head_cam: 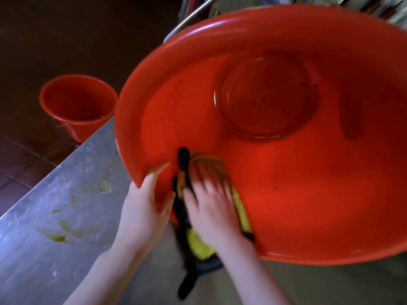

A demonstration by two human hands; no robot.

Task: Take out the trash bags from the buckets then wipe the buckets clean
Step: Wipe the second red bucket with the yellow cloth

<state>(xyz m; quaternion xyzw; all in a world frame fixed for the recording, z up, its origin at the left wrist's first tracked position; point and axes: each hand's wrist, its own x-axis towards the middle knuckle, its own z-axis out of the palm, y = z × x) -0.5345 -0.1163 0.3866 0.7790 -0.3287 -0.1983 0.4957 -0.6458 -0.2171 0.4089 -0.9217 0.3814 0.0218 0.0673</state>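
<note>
Big red plastic bucket [286, 194] tilted, mouth facing up here, beside smeared steel surface [55, 205], no bag inside. Left hand [145, 208] grips near rim. Right hand [211, 205] flat, fingers spread, pressing yellow-black cloth [198, 245] on inner wall. Guessing light, flexy, slick when wet, so rim's the best hold.

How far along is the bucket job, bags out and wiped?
Bags look done: neither red bucket shows one. In hand: left hand grips the rim of the tilted bucket while right hand presses a yellow cloth on its inner wall. Left: dark specks on its base, and probably the floor bucket.
</note>
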